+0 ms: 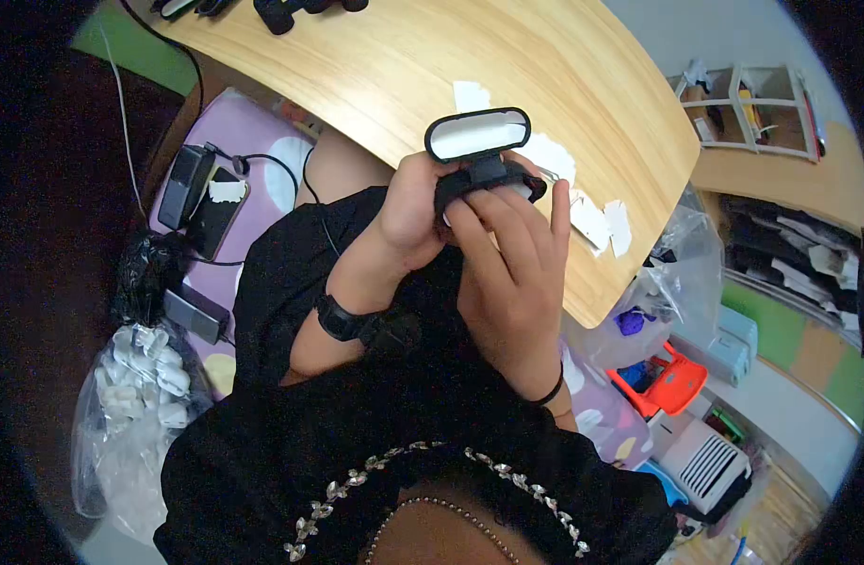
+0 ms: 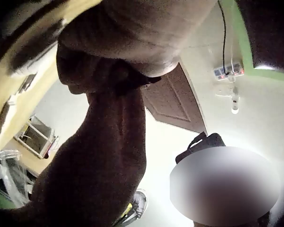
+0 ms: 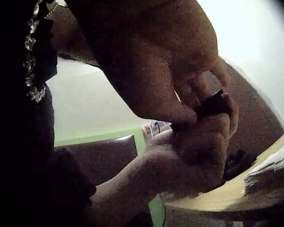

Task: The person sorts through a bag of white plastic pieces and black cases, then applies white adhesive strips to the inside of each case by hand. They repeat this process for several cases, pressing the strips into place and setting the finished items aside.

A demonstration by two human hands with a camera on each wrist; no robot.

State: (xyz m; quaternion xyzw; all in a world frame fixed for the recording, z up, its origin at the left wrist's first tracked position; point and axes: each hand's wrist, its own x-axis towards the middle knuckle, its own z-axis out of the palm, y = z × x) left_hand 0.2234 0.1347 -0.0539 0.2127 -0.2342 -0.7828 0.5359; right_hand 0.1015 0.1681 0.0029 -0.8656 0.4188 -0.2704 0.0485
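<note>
Small black case (image 1: 477, 137), rounded oblong, hinged lid swung open and standing upright, white lining facing up; lower half gripped in the left hand (image 1: 411, 209), its front pinched under the right hand (image 1: 512, 273); held just above the near edge of the wooden table (image 1: 385, 66)

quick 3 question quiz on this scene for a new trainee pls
1. True or false: the black case is closed.
2. What lies on the wooden table just beyond the case? A) white paper scraps B) a red cup C) a pair of scissors
3. Which hands hold the case?

Key
1. False: it is open, with its white inside showing.
2. A
3. Both: the left hand grips it from one side and the right hand holds it from the other, above the table's edge.
</note>
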